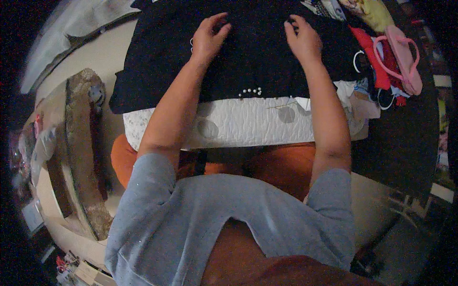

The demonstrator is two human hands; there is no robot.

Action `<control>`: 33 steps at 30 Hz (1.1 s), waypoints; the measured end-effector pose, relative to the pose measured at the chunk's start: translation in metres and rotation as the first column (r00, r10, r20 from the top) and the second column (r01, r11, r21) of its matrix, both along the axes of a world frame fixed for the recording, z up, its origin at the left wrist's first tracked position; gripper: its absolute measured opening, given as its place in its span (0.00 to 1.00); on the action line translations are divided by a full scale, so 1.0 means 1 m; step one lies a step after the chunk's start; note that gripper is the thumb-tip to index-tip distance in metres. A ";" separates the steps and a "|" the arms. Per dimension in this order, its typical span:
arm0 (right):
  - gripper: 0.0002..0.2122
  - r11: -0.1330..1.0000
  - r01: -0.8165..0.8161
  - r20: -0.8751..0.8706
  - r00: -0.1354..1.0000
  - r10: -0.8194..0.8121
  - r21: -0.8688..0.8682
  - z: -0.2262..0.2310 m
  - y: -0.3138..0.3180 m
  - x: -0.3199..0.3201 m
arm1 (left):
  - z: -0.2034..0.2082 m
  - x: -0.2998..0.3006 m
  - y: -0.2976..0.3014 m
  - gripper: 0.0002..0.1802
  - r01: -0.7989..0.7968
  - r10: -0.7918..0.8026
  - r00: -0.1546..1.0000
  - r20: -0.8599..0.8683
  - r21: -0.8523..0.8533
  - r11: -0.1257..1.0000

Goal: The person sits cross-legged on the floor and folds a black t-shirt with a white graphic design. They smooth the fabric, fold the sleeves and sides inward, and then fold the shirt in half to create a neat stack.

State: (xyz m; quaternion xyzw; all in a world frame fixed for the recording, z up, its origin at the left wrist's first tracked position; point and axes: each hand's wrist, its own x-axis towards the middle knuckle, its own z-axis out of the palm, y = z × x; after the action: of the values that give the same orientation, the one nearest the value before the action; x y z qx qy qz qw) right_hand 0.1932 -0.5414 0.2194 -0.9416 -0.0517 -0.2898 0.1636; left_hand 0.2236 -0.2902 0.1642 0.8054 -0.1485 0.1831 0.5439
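A large black cloth [253, 52] lies spread before me over a white quilted pad [243, 121] with grey dots. At its far left part, my left hand [209, 39] rests on or just over the fabric, its fingers loosely bent and the thumb apart. Across from it, my right hand [305, 42] is in a similar pose on the right side, thumb and fingers apart. Nothing shows in either hand. Several small white pearl-like beads [253, 90] sit near the cloth's front edge, between my forearms. A thin needle-like stick [280, 106] lies on the pad.
At the far right are a pink flip-flop [404, 59], a red cloth [374, 55] and other heaped fabrics. White loops [358, 62] stick out beside them. A brown lace-edged piece [78, 152] stands at the left. A grey-white cloth [71, 38] hangs at the upper left.
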 end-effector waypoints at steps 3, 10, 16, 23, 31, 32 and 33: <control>0.15 0.900 0.012 0.135 0.990 0.052 -0.435 -0.015 -0.007 -0.016 | 0.007 -0.002 -0.003 0.20 0.142 -0.313 0.876 0.367 0.424 0.894; 0.19 0.913 0.122 -0.064 0.985 -0.159 -0.389 0.010 -0.007 0.003 | -0.003 0.000 -0.003 0.20 -0.048 -0.062 0.955 0.289 0.358 0.933; 0.19 0.995 0.082 -0.393 0.914 -0.096 -0.052 0.000 -0.010 0.051 | 0.014 -0.026 -0.020 0.18 0.477 -0.607 0.779 0.159 0.478 0.737; 0.08 0.990 -0.024 -0.400 0.913 0.079 0.139 0.018 -0.006 0.094 | -0.004 -0.030 -0.029 0.22 0.389 -0.682 0.719 0.137 0.734 0.557; 0.10 0.830 -0.547 -0.046 0.837 0.546 -0.105 -0.002 0.028 0.018 | -0.007 -0.032 -0.027 0.21 0.378 -0.646 0.751 0.134 0.715 0.588; 0.11 0.862 -0.460 -0.112 0.888 0.446 -0.213 -0.018 0.018 0.015 | -0.005 -0.031 -0.028 0.21 0.412 -0.643 0.758 0.112 0.682 0.604; 0.11 0.897 -0.358 -0.076 0.933 0.351 -0.259 -0.019 0.010 0.018 | -0.002 -0.028 -0.030 0.20 0.443 -0.643 0.760 0.094 0.649 0.619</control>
State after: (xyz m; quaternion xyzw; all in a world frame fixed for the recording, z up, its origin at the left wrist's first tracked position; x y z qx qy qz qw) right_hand 0.2113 -0.5311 0.2006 -0.9337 -0.2588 -0.2325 0.0851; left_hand 0.1957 -0.3200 0.1625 0.8070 -0.5227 0.0787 0.2634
